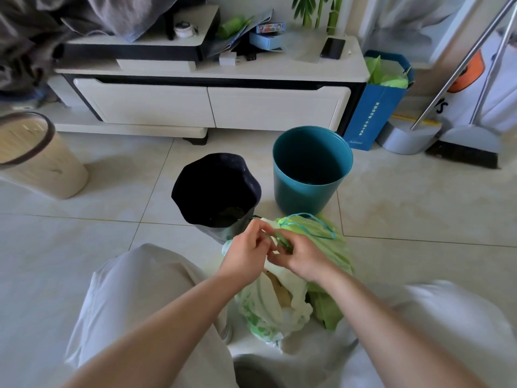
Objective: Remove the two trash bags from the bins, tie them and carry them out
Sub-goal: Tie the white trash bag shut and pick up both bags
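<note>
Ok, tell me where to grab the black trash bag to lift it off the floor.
Take the black trash bag by its open rim, gathering the loose top edge from above. It stands upright with its mouth gaping and unsupported, so the soft walls give no firm hold lower down. Both hands, left hand and right hand, are busy on the green bag.

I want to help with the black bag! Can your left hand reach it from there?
Probably yes. The black trash bag stands open on the floor just beyond the left hand, nothing between them, but both hands are busy on the green trash bag.
</note>
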